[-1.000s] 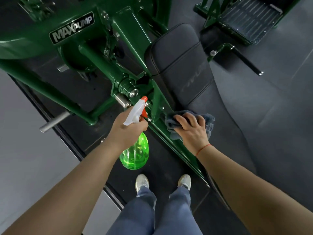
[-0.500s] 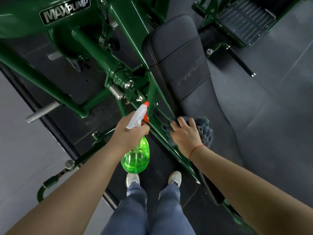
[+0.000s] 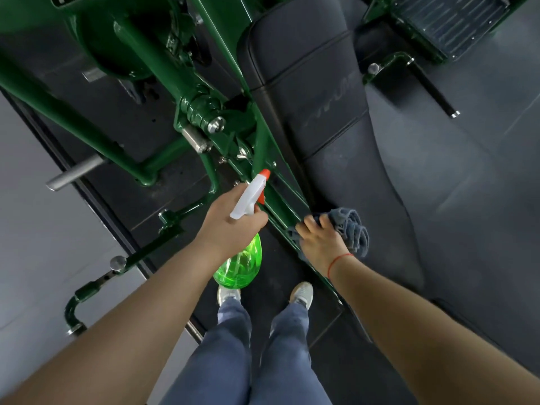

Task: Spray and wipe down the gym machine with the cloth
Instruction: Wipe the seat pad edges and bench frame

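The gym machine has a dark green steel frame (image 3: 152, 54) and a long black padded bench (image 3: 321, 118). My left hand (image 3: 230, 223) grips a green spray bottle (image 3: 241, 266) by its neck, and the white and orange nozzle (image 3: 252, 194) points at the frame rail. My right hand (image 3: 320, 242) holds a bunched grey cloth (image 3: 352, 229) against the green rail (image 3: 280, 211) that runs along the bench's left side.
A chrome peg (image 3: 76, 172) and a lower green foot bar (image 3: 87, 290) stick out on the left. A ribbed footplate (image 3: 447, 19) sits at the top right. My feet (image 3: 264, 295) stand on dark rubber flooring next to the rail.
My right hand has slid the cloth down the rail toward me. The left hand and bottle have followed slightly, and my view has shifted toward the machine's lower part.
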Demonstrator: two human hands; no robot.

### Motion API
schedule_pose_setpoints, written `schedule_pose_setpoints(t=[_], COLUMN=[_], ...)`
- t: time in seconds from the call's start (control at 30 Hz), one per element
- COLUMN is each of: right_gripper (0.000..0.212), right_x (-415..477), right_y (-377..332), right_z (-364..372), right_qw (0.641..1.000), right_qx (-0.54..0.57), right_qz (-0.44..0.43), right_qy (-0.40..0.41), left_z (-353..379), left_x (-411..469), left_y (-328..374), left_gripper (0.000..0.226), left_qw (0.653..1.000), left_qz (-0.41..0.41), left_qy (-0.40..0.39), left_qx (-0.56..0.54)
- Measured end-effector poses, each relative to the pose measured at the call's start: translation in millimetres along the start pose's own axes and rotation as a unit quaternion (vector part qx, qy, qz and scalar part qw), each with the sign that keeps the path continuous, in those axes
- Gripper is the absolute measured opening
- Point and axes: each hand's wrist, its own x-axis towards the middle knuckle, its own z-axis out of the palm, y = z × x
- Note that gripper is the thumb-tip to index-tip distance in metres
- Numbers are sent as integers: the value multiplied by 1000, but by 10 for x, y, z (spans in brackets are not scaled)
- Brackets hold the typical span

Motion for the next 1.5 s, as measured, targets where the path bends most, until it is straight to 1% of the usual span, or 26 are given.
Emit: schedule_pose_setpoints(t=[0.03,0.1,0.13,0.2,0.27,0.33,0.4,0.43,0.47,0.53,0.6,0.7,0.8,0.93,0.97,1.03,1.1,1.13,1.23,1.27,1.33,1.37,1.4,1.43,1.47,1.5], right_gripper=[31,33,33,33,32,33,41,44,45,49,56,68,69,66,66,69,70,67,59,60,62,61,60,60,61,62], right_x=[-68,-197,-249,-365,-414,-422,-361,-299,-216,0,193,342,317,156,91,-49,-178,-248,-406,-431,-429,-386,-329,-260,-185,-102], right_y=[-81,-174,-188,-172,-75,116,320,423,523,656,700,534,359,148,78,-76,-224,-274,-310,-275,-141,-41,64,164,249,335], right_z=[69,124,120,119,90,40,-91,-199,-338,-573,-664,-562,-399,-114,-15,220,445,522,712,744,743,691,600,487,360,213], right_qw=[998,989,986,983,980,965,920,897,874,834,814,791,759,741,732,701,674,657,566,528,437,389,350,325,319,328], right_qx=[30,86,104,136,179,216,272,287,301,340,374,412,453,486,500,530,551,563,623,640,661,666,669,671,671,672], right_qz=[-2,10,19,44,77,131,185,202,219,259,294,332,352,365,373,405,438,455,524,550,609,636,656,666,668,662], right_qy=[-56,-119,-129,-117,-51,65,210,268,311,349,334,308,307,285,275,252,226,211,131,99,48,28,18,18,27,40], left_z=[31,82,99,131,138,146,165,179,187,191,193,172,202,297,314,373,426,441,498,504,508,505,505,500,491,471], left_x=[-11,-20,-21,-23,-16,-2,18,23,25,22,21,25,56,96,104,131,149,149,165,170,174,171,162,146,138,133], left_y=[7,31,44,85,115,160,205,235,263,301,318,329,318,307,306,297,288,288,293,291,290,293,296,307,313,325], left_gripper=[13,10,12,21,13,10,12,11,9,13,11,9,9,9,10,14,14,12,10,10,9,7,7,9,13,18], left_qw=[1000,1000,1000,1000,1000,999,999,999,998,998,998,997,994,990,990,989,989,989,989,990,991,992,993,994,994,995], left_qz=[2,-2,-5,-4,0,4,14,19,24,29,35,37,32,36,35,37,38,37,34,35,37,37,38,36,36,33], left_qy=[-4,-15,-17,-20,-23,-24,-23,-23,-22,-21,-23,-19,-20,-26,-30,-40,-31,-21,-20,-25,-37,-43,-49,-52,-53,-52], left_qx=[2,10,13,19,20,28,37,41,46,50,52,71,99,135,137,136,142,145,141,136,123,114,103,94,89,83])
